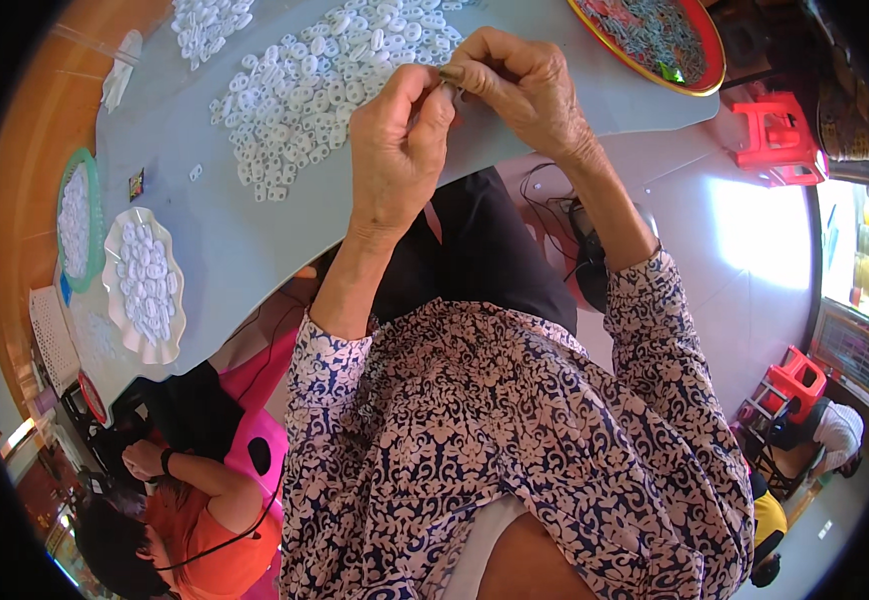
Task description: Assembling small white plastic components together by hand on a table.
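My left hand (403, 145) and my right hand (527, 98) meet above the edge of the grey table (245, 235). Fingers and thumbs are closed in a pinch, tip to tip. Whatever is between them is small and mostly hidden, so I cannot make it out. Just beyond and to the left of my hands spreads a thick layer of small white oval plastic pieces (300, 110), many with two holes.
At the far right lies a red, gold-rimmed tray (719, 60) of small grey metal parts. On the left are a scalloped white dish (177, 345) and a green basket (93, 165), both holding white pieces. A person in orange (230, 545) sits lower left. Red stools (780, 140) stand right.
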